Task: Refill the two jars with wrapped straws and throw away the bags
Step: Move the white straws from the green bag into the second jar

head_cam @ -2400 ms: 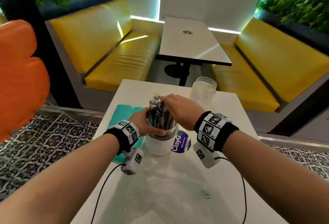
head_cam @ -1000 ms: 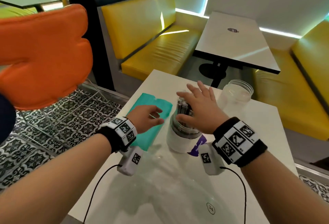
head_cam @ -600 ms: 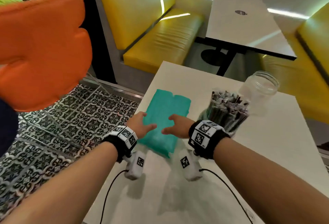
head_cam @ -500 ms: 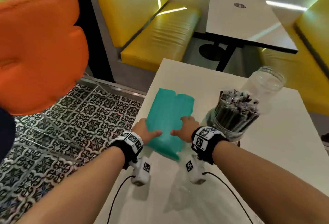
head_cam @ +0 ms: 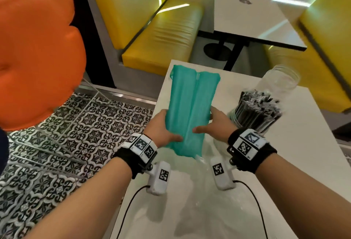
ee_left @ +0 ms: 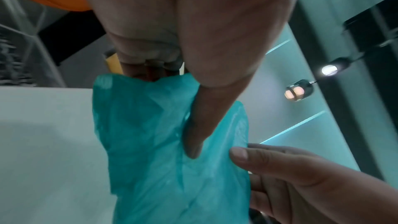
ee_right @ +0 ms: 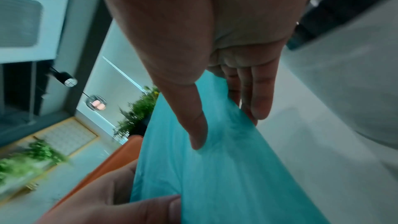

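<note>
A flat teal bag (head_cam: 191, 105) is lifted off the white table (head_cam: 296, 153), tilted away from me. My left hand (head_cam: 163, 130) grips its near left edge, thumb on top (ee_left: 193, 135), fingers beneath. My right hand (head_cam: 214, 124) pinches the near right edge, thumb over the teal bag (ee_right: 226, 168) and fingers (ee_right: 258, 101) under it. To the right stands a jar packed with dark wrapped straws (head_cam: 256, 113). Behind it is an empty clear jar (head_cam: 281, 81).
A crumpled clear plastic bag (head_cam: 199, 206) lies on the near part of the table. An orange chair (head_cam: 36, 52) is close on the left over the patterned floor. Yellow benches (head_cam: 161, 35) and another white table (head_cam: 252, 14) stand beyond.
Both hands left the straw jar, moved left to the teal bag, took its near end and raised it off the table.
</note>
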Demonstrator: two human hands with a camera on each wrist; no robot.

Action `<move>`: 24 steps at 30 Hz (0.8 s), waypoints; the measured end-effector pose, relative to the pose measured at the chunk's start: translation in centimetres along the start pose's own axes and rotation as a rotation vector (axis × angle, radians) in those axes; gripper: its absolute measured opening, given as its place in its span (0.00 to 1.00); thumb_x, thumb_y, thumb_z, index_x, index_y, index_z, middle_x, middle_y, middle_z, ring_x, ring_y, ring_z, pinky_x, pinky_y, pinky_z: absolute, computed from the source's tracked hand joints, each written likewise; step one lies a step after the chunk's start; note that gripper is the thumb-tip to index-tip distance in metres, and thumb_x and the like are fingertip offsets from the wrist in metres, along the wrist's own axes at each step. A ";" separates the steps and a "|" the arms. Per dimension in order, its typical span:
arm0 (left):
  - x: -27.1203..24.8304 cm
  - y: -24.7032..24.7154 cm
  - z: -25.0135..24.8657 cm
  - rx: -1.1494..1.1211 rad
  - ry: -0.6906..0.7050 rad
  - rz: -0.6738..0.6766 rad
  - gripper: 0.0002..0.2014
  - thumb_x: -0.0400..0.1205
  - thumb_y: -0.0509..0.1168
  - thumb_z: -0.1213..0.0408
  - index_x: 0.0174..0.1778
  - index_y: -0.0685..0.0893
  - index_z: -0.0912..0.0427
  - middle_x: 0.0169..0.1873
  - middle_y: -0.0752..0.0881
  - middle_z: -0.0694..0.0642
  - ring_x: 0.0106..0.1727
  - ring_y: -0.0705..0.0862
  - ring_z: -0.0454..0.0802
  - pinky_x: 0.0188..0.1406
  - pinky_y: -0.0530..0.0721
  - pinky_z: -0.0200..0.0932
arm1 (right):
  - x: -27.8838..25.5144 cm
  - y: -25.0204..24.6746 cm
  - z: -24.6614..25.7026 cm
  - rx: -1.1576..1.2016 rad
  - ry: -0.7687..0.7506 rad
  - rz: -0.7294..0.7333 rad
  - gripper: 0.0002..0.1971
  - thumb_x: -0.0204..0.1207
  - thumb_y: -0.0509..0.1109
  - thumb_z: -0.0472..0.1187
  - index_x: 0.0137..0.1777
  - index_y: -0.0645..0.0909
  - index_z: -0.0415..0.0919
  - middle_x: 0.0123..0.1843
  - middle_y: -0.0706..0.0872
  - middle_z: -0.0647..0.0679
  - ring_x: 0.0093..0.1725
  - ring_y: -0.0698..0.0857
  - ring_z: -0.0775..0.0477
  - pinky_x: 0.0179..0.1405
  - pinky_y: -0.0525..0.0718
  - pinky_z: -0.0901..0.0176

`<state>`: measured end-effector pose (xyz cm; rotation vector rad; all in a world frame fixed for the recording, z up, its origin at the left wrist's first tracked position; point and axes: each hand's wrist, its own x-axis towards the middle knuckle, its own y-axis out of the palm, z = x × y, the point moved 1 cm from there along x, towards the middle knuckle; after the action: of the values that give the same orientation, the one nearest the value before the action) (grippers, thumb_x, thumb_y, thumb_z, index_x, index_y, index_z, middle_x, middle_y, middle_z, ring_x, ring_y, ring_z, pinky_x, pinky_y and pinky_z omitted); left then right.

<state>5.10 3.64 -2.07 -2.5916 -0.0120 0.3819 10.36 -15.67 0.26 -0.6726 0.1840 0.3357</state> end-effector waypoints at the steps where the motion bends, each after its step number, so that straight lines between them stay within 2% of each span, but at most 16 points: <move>1: -0.4 -0.4 -0.9 -0.020 0.053 -0.032 0.42 0.57 0.84 0.62 0.66 0.73 0.55 0.58 0.85 0.52 0.55 0.85 0.52 0.58 0.85 0.53 | -0.7 -1.0 1.0 0.008 -0.049 -0.021 0.36 0.60 0.85 0.33 0.68 0.74 0.41 0.55 0.84 0.52 0.45 0.82 0.61 0.42 0.79 0.75; 2: -0.8 -0.8 -1.9 -0.039 0.098 -0.055 0.42 0.57 0.84 0.62 0.66 0.72 0.54 0.58 0.84 0.52 0.55 0.85 0.51 0.58 0.86 0.53 | -1.4 -2.0 1.8 0.025 -0.088 -0.045 0.37 0.60 0.85 0.33 0.69 0.74 0.42 0.55 0.84 0.52 0.46 0.83 0.58 0.45 0.82 0.71; 4: -1.6 -1.3 -3.6 -0.069 0.177 -0.105 0.42 0.59 0.83 0.61 0.68 0.71 0.53 0.58 0.84 0.51 0.55 0.85 0.51 0.55 0.87 0.53 | -2.4 -3.8 3.2 0.098 -0.142 -0.079 0.41 0.59 0.86 0.33 0.72 0.72 0.44 0.58 0.84 0.50 0.50 0.87 0.49 0.50 0.88 0.56; 5: -1.9 -1.5 -4.5 -0.081 0.210 -0.129 0.42 0.60 0.83 0.61 0.69 0.70 0.53 0.58 0.84 0.51 0.53 0.86 0.51 0.52 0.88 0.52 | -2.8 -4.7 3.9 0.123 -0.178 -0.095 0.41 0.60 0.85 0.33 0.73 0.71 0.45 0.59 0.83 0.50 0.49 0.88 0.49 0.48 0.89 0.55; 7: -2.6 -1.6 -6.3 -0.106 0.257 -0.164 0.39 0.65 0.81 0.64 0.69 0.69 0.53 0.57 0.82 0.50 0.48 0.86 0.47 0.43 0.88 0.43 | -3.5 -6.5 5.0 0.133 -0.257 -0.120 0.38 0.64 0.83 0.32 0.72 0.70 0.45 0.58 0.81 0.55 0.45 0.87 0.58 0.40 0.87 0.67; 8: -3.0 -1.5 -7.1 -0.123 0.277 -0.171 0.37 0.67 0.80 0.65 0.69 0.69 0.54 0.56 0.82 0.49 0.45 0.85 0.43 0.39 0.86 0.38 | -3.8 -7.2 5.4 0.143 -0.287 -0.127 0.35 0.66 0.82 0.33 0.72 0.71 0.44 0.58 0.81 0.56 0.45 0.87 0.59 0.40 0.87 0.68; 9: -3.3 -1.4 -7.9 -0.134 0.298 -0.172 0.35 0.68 0.79 0.65 0.68 0.70 0.54 0.56 0.82 0.49 0.44 0.85 0.41 0.37 0.85 0.36 | -4.1 -8.0 5.6 0.165 -0.308 -0.138 0.33 0.68 0.81 0.34 0.71 0.71 0.43 0.61 0.81 0.54 0.47 0.88 0.58 0.43 0.88 0.65; 11: -4.0 -0.8 -9.5 -0.144 0.337 -0.168 0.31 0.70 0.78 0.63 0.67 0.72 0.54 0.57 0.84 0.50 0.44 0.85 0.42 0.38 0.87 0.40 | -4.8 -9.3 5.4 0.221 -0.330 -0.179 0.33 0.68 0.81 0.39 0.71 0.70 0.43 0.66 0.82 0.49 0.55 0.89 0.50 0.52 0.89 0.53; 14: -5.4 1.0 -11.6 -0.186 0.363 -0.147 0.29 0.71 0.77 0.62 0.67 0.74 0.54 0.57 0.86 0.52 0.48 0.88 0.44 0.42 0.90 0.44 | -6.2 -11.1 3.9 0.377 -0.344 -0.203 0.37 0.64 0.84 0.38 0.71 0.72 0.44 0.66 0.85 0.49 0.62 0.87 0.47 0.59 0.87 0.48; 16: -6.4 2.7 -12.6 -0.222 0.364 -0.125 0.30 0.69 0.79 0.57 0.66 0.75 0.52 0.57 0.87 0.51 0.50 0.89 0.45 0.46 0.91 0.50 | -7.6 -12.3 2.3 0.413 -0.351 -0.167 0.37 0.62 0.85 0.35 0.71 0.74 0.42 0.65 0.86 0.48 0.63 0.87 0.46 0.59 0.88 0.50; 18: -7.6 4.5 -13.4 -0.232 0.361 -0.122 0.34 0.63 0.79 0.45 0.63 0.76 0.48 0.55 0.86 0.47 0.50 0.89 0.46 0.48 0.90 0.55 | -9.3 -13.3 0.6 0.285 -0.352 -0.166 0.34 0.60 0.85 0.33 0.68 0.78 0.39 0.63 0.87 0.48 0.62 0.87 0.47 0.57 0.87 0.57; 20: -8.8 6.4 -14.1 -0.210 0.350 -0.132 0.38 0.58 0.77 0.35 0.61 0.75 0.46 0.55 0.86 0.46 0.51 0.89 0.46 0.50 0.90 0.56 | -10.9 -14.0 -1.5 0.200 -0.353 -0.177 0.30 0.59 0.86 0.33 0.63 0.83 0.40 0.60 0.89 0.47 0.59 0.87 0.48 0.59 0.86 0.52; 21: -9.5 7.3 -14.6 -0.191 0.353 -0.144 0.39 0.57 0.76 0.34 0.62 0.75 0.45 0.56 0.86 0.46 0.51 0.88 0.46 0.51 0.89 0.55 | -11.8 -14.3 -2.2 0.201 -0.355 -0.164 0.28 0.58 0.86 0.33 0.60 0.84 0.42 0.58 0.89 0.49 0.58 0.88 0.51 0.59 0.87 0.51; 24: -11.8 9.6 -15.9 -0.166 0.396 -0.187 0.39 0.61 0.75 0.35 0.67 0.71 0.40 0.60 0.85 0.44 0.56 0.86 0.45 0.52 0.88 0.50 | -14.3 -15.5 -4.1 0.194 -0.363 -0.087 0.27 0.59 0.86 0.36 0.58 0.83 0.51 0.53 0.89 0.58 0.50 0.88 0.64 0.46 0.88 0.63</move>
<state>-2.57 -13.42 9.50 -2.7547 -0.1510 -0.2102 2.46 -33.14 9.99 -0.4176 -0.1572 0.3453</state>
